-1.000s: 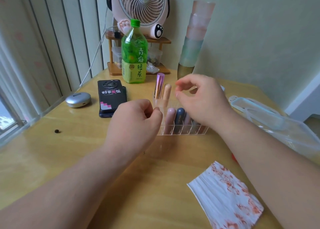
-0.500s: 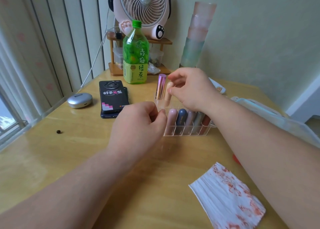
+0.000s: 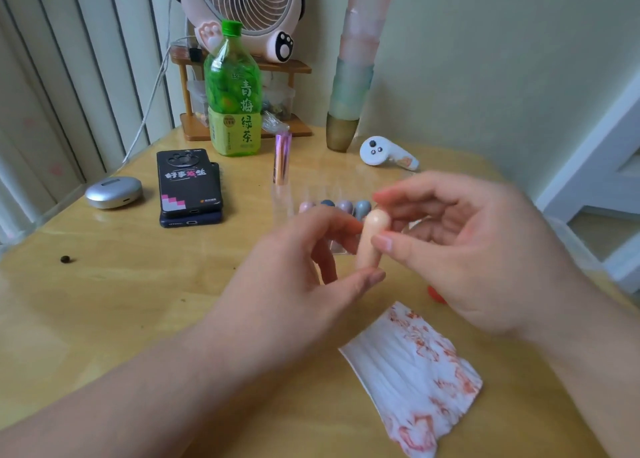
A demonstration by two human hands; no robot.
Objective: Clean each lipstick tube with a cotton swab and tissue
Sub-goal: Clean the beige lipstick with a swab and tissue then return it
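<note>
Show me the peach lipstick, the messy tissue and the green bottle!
peach lipstick [image 3: 367, 250]: head view, middle of its body, between the fingers.
messy tissue [image 3: 408, 371]: head view, its white middle part.
green bottle [image 3: 239, 104]: head view, on its label.

A wooden table [image 3: 104, 319] meets a pale wall [image 3: 485, 59] beside vertical blinds [image 3: 69, 77].

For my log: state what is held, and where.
The peach lipstick tube: left hand grip on its lower end, right hand grip on its rounded upper part.
</note>
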